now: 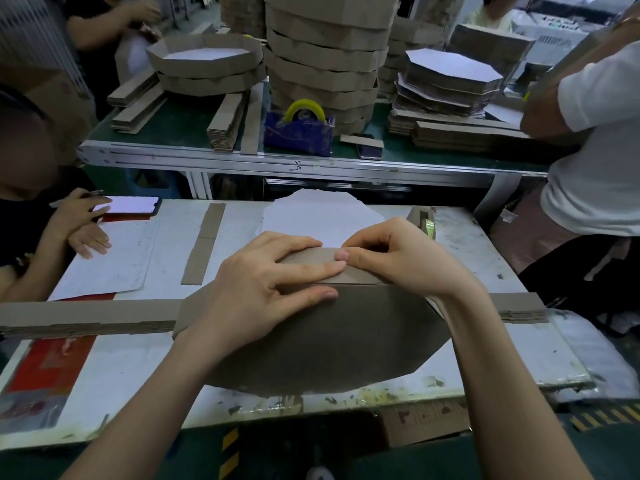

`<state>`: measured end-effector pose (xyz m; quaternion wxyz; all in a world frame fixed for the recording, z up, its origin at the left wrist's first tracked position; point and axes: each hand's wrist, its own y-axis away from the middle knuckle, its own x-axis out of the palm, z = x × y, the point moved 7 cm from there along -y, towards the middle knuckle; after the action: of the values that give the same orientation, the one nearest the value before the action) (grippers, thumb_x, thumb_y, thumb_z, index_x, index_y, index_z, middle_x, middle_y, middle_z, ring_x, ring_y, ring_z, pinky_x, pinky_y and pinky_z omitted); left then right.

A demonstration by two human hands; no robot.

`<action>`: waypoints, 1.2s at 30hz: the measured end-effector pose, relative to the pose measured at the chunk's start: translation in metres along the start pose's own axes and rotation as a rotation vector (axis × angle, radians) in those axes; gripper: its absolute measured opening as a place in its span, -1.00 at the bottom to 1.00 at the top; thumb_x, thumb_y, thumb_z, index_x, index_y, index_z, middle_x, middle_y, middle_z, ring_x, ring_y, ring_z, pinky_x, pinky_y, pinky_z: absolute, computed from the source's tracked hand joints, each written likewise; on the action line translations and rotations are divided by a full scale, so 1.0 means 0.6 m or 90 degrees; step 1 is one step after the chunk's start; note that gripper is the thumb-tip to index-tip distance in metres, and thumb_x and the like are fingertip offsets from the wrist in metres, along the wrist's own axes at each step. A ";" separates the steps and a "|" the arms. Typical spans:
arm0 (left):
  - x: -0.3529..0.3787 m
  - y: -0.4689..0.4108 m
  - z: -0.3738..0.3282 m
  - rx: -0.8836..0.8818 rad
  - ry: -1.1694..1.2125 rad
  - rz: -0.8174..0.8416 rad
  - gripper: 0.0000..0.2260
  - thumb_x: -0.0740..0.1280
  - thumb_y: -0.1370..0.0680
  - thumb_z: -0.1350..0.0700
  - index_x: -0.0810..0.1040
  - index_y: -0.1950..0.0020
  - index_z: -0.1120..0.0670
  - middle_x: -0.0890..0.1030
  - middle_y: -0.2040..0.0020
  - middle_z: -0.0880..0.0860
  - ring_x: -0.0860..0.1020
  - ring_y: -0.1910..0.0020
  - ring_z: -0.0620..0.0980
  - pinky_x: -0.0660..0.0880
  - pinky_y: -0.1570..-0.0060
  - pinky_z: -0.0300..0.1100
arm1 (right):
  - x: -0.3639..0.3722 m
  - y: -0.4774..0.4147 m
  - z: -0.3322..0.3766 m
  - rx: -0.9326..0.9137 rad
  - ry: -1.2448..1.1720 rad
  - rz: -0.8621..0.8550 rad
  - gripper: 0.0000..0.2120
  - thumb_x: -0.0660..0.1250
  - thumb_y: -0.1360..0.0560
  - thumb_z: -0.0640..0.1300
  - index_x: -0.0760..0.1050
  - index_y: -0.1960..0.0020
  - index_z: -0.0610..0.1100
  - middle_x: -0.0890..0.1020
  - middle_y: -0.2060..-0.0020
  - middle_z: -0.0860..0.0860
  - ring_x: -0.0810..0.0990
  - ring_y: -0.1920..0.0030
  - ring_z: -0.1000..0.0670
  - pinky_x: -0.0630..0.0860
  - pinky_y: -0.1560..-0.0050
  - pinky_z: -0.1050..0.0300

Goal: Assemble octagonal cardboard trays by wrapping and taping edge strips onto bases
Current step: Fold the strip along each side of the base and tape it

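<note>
A brown octagonal cardboard base (332, 344) stands tilted on the white table, its brown underside toward me and its white inner face (318, 216) showing behind it. A brown edge strip (311, 261) runs along its top edge. My left hand (263, 289) lies flat on the strip and base, with straight fingers pressing near the seam. My right hand (398, 258) is curled over the top edge and pinches the strip at the seam. A long pile of strips (86, 320) lies across the table behind the base.
A single strip (204, 244) and a small tape dispenser (424, 220) lie on the table. Another person's hands (83, 220) rest on paper beside a phone at left. The far green bench holds a blue tape dispenser (301, 129), stacked finished trays (325, 53) and bases. A person stands at right.
</note>
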<state>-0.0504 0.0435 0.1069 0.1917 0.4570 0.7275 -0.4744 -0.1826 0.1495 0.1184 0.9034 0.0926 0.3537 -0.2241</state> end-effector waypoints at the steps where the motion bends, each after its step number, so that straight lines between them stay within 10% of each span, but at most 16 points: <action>1: 0.000 0.000 0.000 -0.002 0.008 -0.001 -0.69 0.28 -0.52 -0.21 0.56 -0.24 -0.23 0.59 -0.22 -0.06 0.51 -0.16 -0.04 0.51 -0.05 -0.01 | 0.003 0.001 0.000 0.002 -0.004 0.002 -0.81 0.38 -0.57 0.01 0.72 0.05 -0.07 0.69 0.30 0.12 0.56 0.31 0.20 0.43 0.27 0.31; 5: -0.004 -0.003 0.004 0.001 0.015 0.007 -0.71 0.29 -0.51 -0.18 0.56 -0.21 -0.21 0.60 -0.22 -0.03 0.53 -0.09 0.00 0.52 -0.01 0.01 | -0.014 -0.005 -0.007 -0.016 -0.009 -0.044 -0.87 0.37 -0.58 -0.02 0.69 0.04 0.03 0.71 0.17 0.19 0.64 0.14 0.23 0.49 0.12 0.40; 12: -0.032 0.001 0.039 -0.075 0.048 -0.027 -0.64 0.26 -0.45 -0.25 0.54 -0.19 -0.18 0.54 -0.23 -0.07 0.51 -0.08 -0.03 0.45 -0.08 -0.17 | -0.128 -0.031 -0.222 0.223 -0.320 -0.471 -0.81 0.29 -0.61 -0.16 0.63 0.12 -0.08 0.64 0.19 0.02 0.59 0.12 0.08 0.59 0.15 0.19; 24: 0.006 -0.032 0.013 -0.046 0.033 0.013 -0.59 0.18 -0.51 -0.35 0.56 -0.18 -0.16 0.46 -0.24 -0.26 0.49 -0.10 -0.19 0.40 -0.11 -0.38 | -0.090 -0.050 -0.573 0.717 -0.150 -0.369 -0.72 0.29 -0.58 -0.22 0.44 -0.26 -0.31 0.38 -0.32 -0.26 0.43 -0.25 -0.32 0.52 -0.21 -0.21; 30: 0.014 -0.041 0.016 -0.058 0.043 0.017 -0.61 0.23 -0.50 -0.33 0.57 -0.18 -0.15 0.50 -0.24 -0.21 0.48 -0.15 -0.21 0.41 -0.13 -0.34 | -0.068 -0.073 -0.593 0.716 -0.265 -0.298 -0.72 0.28 -0.60 -0.25 0.38 -0.25 -0.35 0.55 0.00 -0.25 0.58 -0.16 -0.26 0.57 -0.19 -0.11; 36: 0.016 -0.042 0.017 -0.070 0.058 -0.007 -0.62 0.26 -0.48 -0.32 0.59 -0.16 -0.15 0.52 -0.23 -0.21 0.50 -0.15 -0.18 0.42 -0.13 -0.32 | -0.053 -0.059 -0.578 0.658 -0.541 -0.553 -0.85 0.36 -0.52 -0.12 0.47 0.10 -0.21 0.57 0.22 -0.08 0.55 0.24 -0.04 0.60 0.08 0.05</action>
<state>-0.0782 0.0357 0.1080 0.1805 0.4633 0.7629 -0.4132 -0.4271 0.2420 -0.1145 0.6358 0.2604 -0.1650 -0.7076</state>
